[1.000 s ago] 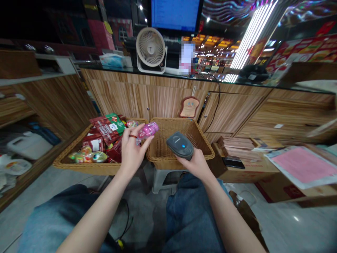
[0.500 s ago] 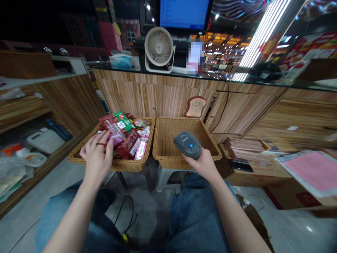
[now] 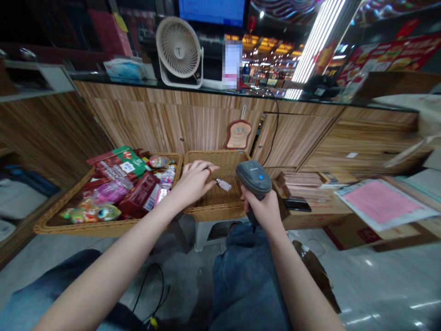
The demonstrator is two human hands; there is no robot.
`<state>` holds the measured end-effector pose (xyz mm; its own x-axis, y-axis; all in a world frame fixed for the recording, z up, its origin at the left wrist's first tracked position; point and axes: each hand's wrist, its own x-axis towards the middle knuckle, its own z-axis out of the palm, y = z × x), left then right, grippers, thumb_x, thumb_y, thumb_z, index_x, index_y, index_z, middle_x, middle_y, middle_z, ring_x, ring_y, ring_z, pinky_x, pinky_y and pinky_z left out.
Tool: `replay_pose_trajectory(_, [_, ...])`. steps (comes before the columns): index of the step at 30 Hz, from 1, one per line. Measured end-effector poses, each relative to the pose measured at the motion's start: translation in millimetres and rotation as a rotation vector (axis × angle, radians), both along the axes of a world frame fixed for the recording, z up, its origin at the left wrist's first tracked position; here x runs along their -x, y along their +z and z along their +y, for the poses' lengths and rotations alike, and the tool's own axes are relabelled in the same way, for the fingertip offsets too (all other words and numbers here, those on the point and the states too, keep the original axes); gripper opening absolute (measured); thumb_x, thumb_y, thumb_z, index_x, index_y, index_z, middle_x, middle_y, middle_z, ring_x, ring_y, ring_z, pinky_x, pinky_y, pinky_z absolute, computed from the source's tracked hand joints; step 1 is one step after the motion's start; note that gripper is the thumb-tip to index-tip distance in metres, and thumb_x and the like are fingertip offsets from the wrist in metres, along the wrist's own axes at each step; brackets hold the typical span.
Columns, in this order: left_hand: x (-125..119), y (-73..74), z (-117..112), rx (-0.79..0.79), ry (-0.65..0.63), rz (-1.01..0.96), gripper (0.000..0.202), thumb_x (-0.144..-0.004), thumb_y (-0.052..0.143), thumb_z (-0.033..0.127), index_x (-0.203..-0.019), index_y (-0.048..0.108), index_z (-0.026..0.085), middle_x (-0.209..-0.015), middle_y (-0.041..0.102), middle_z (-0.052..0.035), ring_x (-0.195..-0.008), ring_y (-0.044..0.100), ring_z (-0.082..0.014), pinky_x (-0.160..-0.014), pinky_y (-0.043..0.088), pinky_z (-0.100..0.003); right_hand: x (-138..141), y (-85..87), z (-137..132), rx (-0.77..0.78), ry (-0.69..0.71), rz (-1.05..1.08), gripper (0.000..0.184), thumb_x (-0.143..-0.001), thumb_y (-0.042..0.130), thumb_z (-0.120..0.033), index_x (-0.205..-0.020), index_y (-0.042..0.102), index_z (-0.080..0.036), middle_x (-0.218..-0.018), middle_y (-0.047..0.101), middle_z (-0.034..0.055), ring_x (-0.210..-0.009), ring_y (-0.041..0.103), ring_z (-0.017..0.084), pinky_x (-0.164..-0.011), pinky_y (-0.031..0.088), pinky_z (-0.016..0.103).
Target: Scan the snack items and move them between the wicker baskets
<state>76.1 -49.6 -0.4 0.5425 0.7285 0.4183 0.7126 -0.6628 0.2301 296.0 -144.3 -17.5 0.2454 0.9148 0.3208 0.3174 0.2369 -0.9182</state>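
Observation:
My left hand (image 3: pixel 195 182) hovers low over the wicker basket on the right (image 3: pixel 212 213), fingers spread and holding nothing. Just past its fingertips, a small pink and silver packet (image 3: pixel 223 185) lies on the woven basket floor. My right hand (image 3: pixel 259 209) grips a grey handheld barcode scanner (image 3: pixel 253 178), its blue light showing on top. The neighbouring wicker basket (image 3: pixel 82 228) is filled with snack packs, including a red and green box (image 3: pixel 119 164), a pink bag (image 3: pixel 112 192) and a small bottle (image 3: pixel 168 177).
Behind the baskets stands a wood-veneer counter (image 3: pixel 165 115) topped with glass, carrying a fan (image 3: pixel 178 50) and a monitor (image 3: pixel 212 7). On the right, a cardboard box (image 3: pixel 310 216) holds a phone (image 3: pixel 297 204) and stacked papers. Shelves stand at the left; my jeans are below.
My left hand has moved from the left basket across to the right one, and a small packet now lies there. The right hand still holds the scanner, and the view has shifted slightly left.

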Motion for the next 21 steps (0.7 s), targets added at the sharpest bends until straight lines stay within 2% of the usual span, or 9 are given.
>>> replay_pose_trajectory(3, [-45.8, -10.5, 46.3, 0.337, -0.030, 0.482, 0.062, -0.091, 0.071, 0.032, -0.150, 0.055, 0.025, -0.151, 0.058, -0.0155, -0.142, 0.049, -0.0345, -0.115, 0.039, -0.050, -2.9, -1.0, -1.0, -0.001, -0.001, 0.000, 0.042, -0.085, 0.072, -0.057, -0.063, 0.062, -0.022, -0.044, 0.059, 0.0000, -0.040, 0.057, 0.017, -0.048, 0.049, 0.029])
replay_pose_trajectory(6, [-77.2, -28.4, 79.1, 0.445, -0.031, 0.619, 0.065, -0.078, 0.084, 0.026, -0.140, 0.064, 0.024, -0.145, 0.064, -0.0169, -0.134, 0.058, -0.0358, -0.111, 0.044, -0.048, -4.8, -3.6, -1.7, -0.002, -0.001, -0.008, 0.041, -0.085, 0.072, -0.056, -0.063, 0.060, -0.023, -0.045, 0.059, 0.0001, -0.040, 0.057, 0.018, -0.048, 0.048, 0.029])
replay_pose_trajectory(11, [-93.8, -62.7, 104.6, 0.488, -0.009, 0.673, 0.063, -0.072, 0.085, 0.018, -0.132, 0.069, 0.026, -0.142, 0.067, -0.0158, -0.133, 0.060, -0.0348, -0.111, 0.045, -0.046, -6.4, -5.8, -2.9, -0.005, 0.000, -0.024, 0.036, -0.086, 0.071, -0.050, -0.064, 0.059, -0.024, -0.046, 0.061, 0.0004, -0.043, 0.059, 0.019, -0.052, 0.050, 0.030])
replay_pose_trajectory(16, [-95.0, -86.9, 110.5, 0.507, 0.055, 0.662, 0.064, -0.071, 0.089, 0.021, -0.131, 0.068, 0.024, -0.144, 0.065, -0.0175, -0.137, 0.057, -0.0375, -0.115, 0.039, -0.055, -9.3, -5.3, -2.8, -0.003, 0.005, -0.047, 0.030, -0.087, 0.070, -0.047, -0.071, 0.065, -0.023, -0.048, 0.063, 0.0018, -0.053, 0.066, 0.024, -0.054, 0.053, 0.032])
replay_pose_trajectory(18, [-95.2, -92.8, 111.4, 0.537, 0.101, 0.657, 0.055, -0.075, 0.087, 0.023, -0.127, 0.069, 0.023, -0.136, 0.070, -0.0169, -0.131, 0.062, -0.0351, -0.113, 0.042, -0.054, -10.3, -5.3, -2.5, -0.015, 0.008, -0.056, 0.028, -0.087, 0.071, -0.046, -0.073, 0.067, -0.023, -0.048, 0.063, 0.0020, -0.057, 0.069, 0.026, -0.056, 0.054, 0.032])
replay_pose_trajectory(21, [-94.0, -95.5, 115.0, 0.596, 0.148, 0.626, 0.036, -0.090, 0.077, 0.035, -0.122, 0.070, 0.018, -0.127, 0.072, -0.0128, -0.119, 0.068, -0.0279, -0.104, 0.052, -0.049, -10.2, -5.8, -2.2, -0.004, 0.001, -0.043, 0.031, -0.087, 0.070, -0.047, -0.068, 0.064, -0.022, -0.047, 0.063, 0.0017, -0.051, 0.066, 0.023, -0.055, 0.054, 0.031])
